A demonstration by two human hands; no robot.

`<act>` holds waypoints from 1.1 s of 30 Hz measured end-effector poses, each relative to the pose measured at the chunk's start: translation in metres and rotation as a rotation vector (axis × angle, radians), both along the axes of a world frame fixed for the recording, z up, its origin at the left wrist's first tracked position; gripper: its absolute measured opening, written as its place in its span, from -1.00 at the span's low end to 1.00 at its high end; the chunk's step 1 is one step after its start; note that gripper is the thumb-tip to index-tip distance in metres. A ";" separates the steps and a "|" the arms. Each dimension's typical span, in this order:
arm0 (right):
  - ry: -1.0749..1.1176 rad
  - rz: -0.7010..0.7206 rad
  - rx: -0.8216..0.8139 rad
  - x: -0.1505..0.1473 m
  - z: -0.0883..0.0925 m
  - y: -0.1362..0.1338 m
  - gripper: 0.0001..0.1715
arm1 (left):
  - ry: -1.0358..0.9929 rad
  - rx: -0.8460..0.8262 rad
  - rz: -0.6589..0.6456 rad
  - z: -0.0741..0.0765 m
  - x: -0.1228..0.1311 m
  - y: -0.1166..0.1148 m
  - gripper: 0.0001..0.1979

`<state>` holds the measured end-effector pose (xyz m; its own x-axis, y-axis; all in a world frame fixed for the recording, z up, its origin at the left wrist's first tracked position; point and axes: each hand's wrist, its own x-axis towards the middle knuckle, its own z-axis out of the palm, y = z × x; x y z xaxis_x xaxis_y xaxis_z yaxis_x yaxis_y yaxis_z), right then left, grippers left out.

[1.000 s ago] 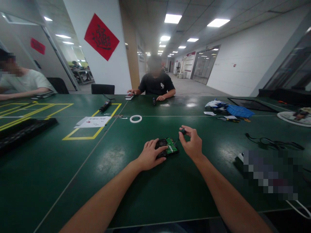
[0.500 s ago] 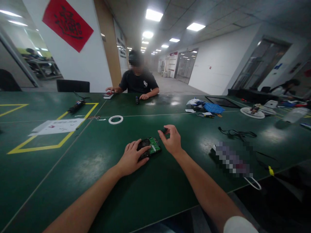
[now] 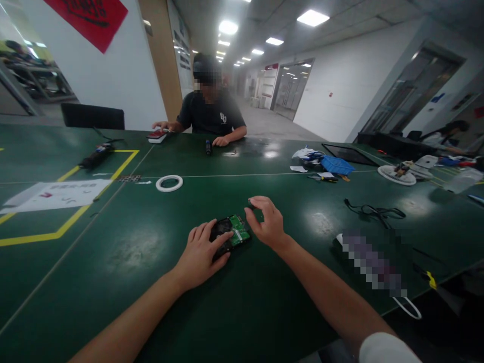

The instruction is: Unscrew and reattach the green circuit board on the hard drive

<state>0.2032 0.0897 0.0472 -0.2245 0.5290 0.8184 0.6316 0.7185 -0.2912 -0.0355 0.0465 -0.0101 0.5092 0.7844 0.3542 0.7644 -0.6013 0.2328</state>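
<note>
A hard drive [image 3: 238, 231] lies on the green table, its black body and green circuit board facing up. My left hand [image 3: 204, 249] grips it from the left, fingers laid over the top and thumb along the near edge, covering part of it. Just right of the drive, my right hand [image 3: 266, 222] hovers above the table with thumb and forefinger curved into a pinch. Something small and dark shows at those fingertips; its kind is too small to make out.
A white ring [image 3: 169, 183] lies beyond the drive to the left, near a paper sheet [image 3: 56, 195]. To the right are a black cable [image 3: 374, 209] and a blurred-out object. A blue basket [image 3: 336, 165] stands farther back. Opposite sits a person [image 3: 212, 111].
My view has tilted down and shifted slightly. The right hand's pinching fingertips have moved a little left, towards the drive's far corner. My left hand stays on the hard drive.
</note>
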 end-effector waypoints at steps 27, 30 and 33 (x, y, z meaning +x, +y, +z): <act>0.008 -0.148 0.096 0.017 -0.012 -0.005 -0.44 | -0.045 -0.100 0.023 0.010 0.007 0.013 -0.35; 0.040 -0.092 0.055 0.012 -0.012 -0.006 -0.46 | -0.032 -0.080 0.027 0.010 0.008 0.010 -0.37; 0.106 -0.006 0.001 0.011 -0.016 -0.008 -0.44 | -0.030 -0.060 0.034 0.012 0.009 0.007 -0.40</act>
<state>0.2144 0.0821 0.0316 -0.1331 0.5297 0.8377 0.6019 0.7147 -0.3563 -0.0263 0.0533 0.0023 0.4718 0.8211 0.3212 0.7760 -0.5597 0.2908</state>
